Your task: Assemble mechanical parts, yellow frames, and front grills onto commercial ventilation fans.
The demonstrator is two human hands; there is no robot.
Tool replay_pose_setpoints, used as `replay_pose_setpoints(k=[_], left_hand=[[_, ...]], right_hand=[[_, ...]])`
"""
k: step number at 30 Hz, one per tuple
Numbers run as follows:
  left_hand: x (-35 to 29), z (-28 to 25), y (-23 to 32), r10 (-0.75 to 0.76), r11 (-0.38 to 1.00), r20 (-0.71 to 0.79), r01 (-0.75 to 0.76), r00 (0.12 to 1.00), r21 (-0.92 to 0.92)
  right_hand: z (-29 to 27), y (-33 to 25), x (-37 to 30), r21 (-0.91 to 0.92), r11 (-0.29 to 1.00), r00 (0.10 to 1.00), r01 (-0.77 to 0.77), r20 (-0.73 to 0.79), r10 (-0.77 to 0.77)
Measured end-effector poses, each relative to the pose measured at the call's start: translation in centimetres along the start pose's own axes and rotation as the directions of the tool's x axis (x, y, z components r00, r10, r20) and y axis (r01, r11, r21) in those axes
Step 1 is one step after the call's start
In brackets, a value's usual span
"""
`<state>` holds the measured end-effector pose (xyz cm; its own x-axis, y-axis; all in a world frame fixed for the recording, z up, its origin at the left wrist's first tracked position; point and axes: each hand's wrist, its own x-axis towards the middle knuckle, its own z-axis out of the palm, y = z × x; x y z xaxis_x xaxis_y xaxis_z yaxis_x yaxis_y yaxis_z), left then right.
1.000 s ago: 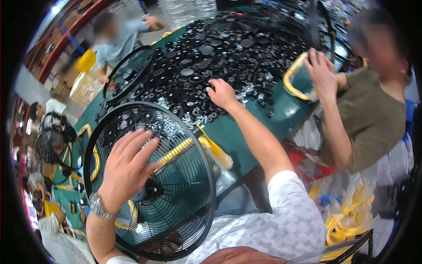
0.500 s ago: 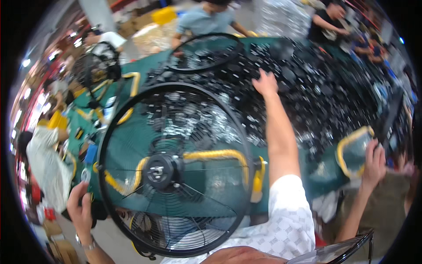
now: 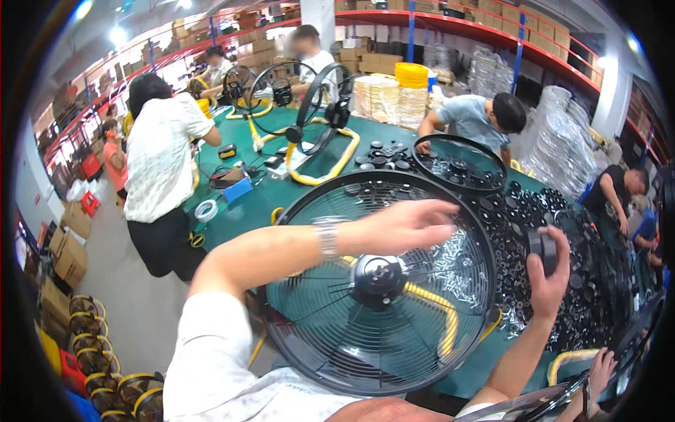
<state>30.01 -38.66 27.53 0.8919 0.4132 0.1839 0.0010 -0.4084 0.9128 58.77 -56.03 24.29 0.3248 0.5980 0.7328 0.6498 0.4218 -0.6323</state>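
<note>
A large black round fan (image 3: 380,281) with a wire grille and a central motor stands in front of me, tilted, with a yellow tubular stand (image 3: 450,316) showing through the grille. My left hand (image 3: 415,226) reaches across the upper part of the grille, its fingers stretched to the right and holding nothing I can see. Over the parts pile on the right, my right hand (image 3: 550,281) grips a black round knob-like part (image 3: 542,247) between thumb and fingers. Loose silver screws (image 3: 457,271) lie on the table behind the grille.
Black plastic parts (image 3: 520,211) cover the green table's right side. Across it, a person in light blue (image 3: 467,119) handles a black ring (image 3: 460,184). Left are a tape roll (image 3: 206,210), a blue box (image 3: 237,190) and a person in white (image 3: 162,162). Another person's hand (image 3: 601,369) is at lower right.
My right hand has drawn back from the parts pile with the black round part. My left hand has swung from the fan's left side across its grille. The view has turned up and left.
</note>
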Motion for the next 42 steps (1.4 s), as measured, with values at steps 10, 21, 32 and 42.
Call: replay_pose_setpoints(k=[10, 21, 32, 42], left_hand=[[5.2, 10.5, 2.0, 0.112, 0.704, 0.032, -0.057, 0.993, -0.708], [2.7, 12.1, -2.3, 0.022, 0.962, 0.243, -0.087, 0.97, 0.26], [1.7, 15.4, -2.3, 0.112, 0.9, 0.21, -0.189, 0.971, 0.394], [1.2, 15.5, -1.9, 0.071, 0.915, 0.211, -0.148, 0.975, 0.374]], right_hand=[[3.7, -8.4, -4.1, -0.577, 0.767, 0.959, 0.283, 0.153, -0.239], [1.7, 1.3, -12.8, 0.812, 0.571, 0.748, -0.124, -0.301, 0.592], [2.8, 0.8, -12.9, 0.681, 0.571, 0.749, -0.459, -0.049, 0.66], [1.8, 3.4, -14.6, 0.834, 0.462, 0.87, -0.302, 0.043, 0.49]])
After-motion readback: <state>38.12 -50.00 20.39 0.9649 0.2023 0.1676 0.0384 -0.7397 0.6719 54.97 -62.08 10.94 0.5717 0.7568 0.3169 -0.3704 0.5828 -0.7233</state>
